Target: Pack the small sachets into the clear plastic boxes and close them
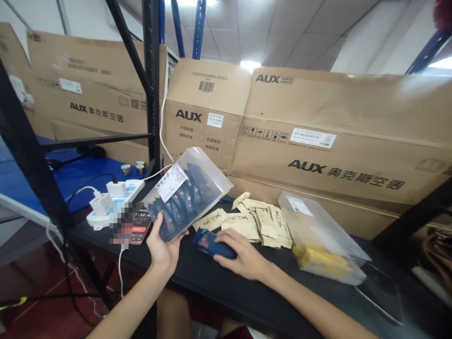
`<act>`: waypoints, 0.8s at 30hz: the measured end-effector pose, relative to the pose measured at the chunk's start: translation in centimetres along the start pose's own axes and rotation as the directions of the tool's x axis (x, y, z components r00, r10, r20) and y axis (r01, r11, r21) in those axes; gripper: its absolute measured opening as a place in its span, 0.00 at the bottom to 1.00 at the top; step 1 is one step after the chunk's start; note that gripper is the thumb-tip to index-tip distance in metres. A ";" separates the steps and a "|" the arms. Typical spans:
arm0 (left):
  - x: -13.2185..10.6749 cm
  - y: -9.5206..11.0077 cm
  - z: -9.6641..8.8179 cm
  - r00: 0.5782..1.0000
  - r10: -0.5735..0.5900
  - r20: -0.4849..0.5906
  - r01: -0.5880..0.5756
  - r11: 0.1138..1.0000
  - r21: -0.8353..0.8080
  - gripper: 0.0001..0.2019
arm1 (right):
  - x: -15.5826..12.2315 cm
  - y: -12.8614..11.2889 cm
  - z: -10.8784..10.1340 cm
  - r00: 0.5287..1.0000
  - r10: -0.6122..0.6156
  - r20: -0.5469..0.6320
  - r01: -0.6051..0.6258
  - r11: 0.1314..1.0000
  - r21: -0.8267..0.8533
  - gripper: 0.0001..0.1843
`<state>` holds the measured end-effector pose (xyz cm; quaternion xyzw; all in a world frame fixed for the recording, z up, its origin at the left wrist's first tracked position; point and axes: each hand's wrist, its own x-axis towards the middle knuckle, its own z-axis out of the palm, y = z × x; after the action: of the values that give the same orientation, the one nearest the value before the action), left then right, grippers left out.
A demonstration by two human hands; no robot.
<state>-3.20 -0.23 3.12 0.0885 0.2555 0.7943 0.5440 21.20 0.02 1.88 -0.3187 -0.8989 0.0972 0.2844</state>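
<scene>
black bench (219, 287) before flattened aux cartons (318, 141): the left hand (163, 247) holds a clear plastic bag (187, 193) of dark sachets tilted up, fingers (181, 237) curled under its edge; the right hand (243, 254) rests on a blue packet (208, 244), fingers (226, 238) spread, just beside tan sachets (257, 221).

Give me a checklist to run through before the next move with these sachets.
1. Left hand grips the clear bag of dark sachets: ok.
2. Bag's label faces up: ok; its wording is too small to read.
3. Bag's mouth closed: cannot tell.
4. Right hand rests on the blue sachet: ok.
5. Tan sachets apart from the right hand: cannot tell, they lie very close.
6. Second clear bag away from both hands: ok.
</scene>
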 end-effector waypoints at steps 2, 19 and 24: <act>0.0 0.0 0.0 1.000 0.015 -0.006 -0.015 1.000 0.001 0.16 | 2.6 2.2 0.8 0.998 0.035 -0.046 -0.038 0.998 -0.051 0.16; -0.4 -0.5 0.0 0.993 -0.033 0.115 0.011 0.981 0.193 0.18 | 1.4 2.1 -1.1 0.914 0.263 -0.310 -0.298 0.952 -0.073 0.19; -0.5 -0.6 -0.1 0.987 -0.061 0.146 0.029 0.977 0.210 0.21 | 1.4 3.0 -4.3 0.648 0.543 -0.534 -0.338 0.834 0.437 0.18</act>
<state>-2.58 -0.55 2.84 0.1990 0.2967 0.7419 0.5674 24.32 3.17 4.96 -0.4965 -0.6151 0.1840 0.5843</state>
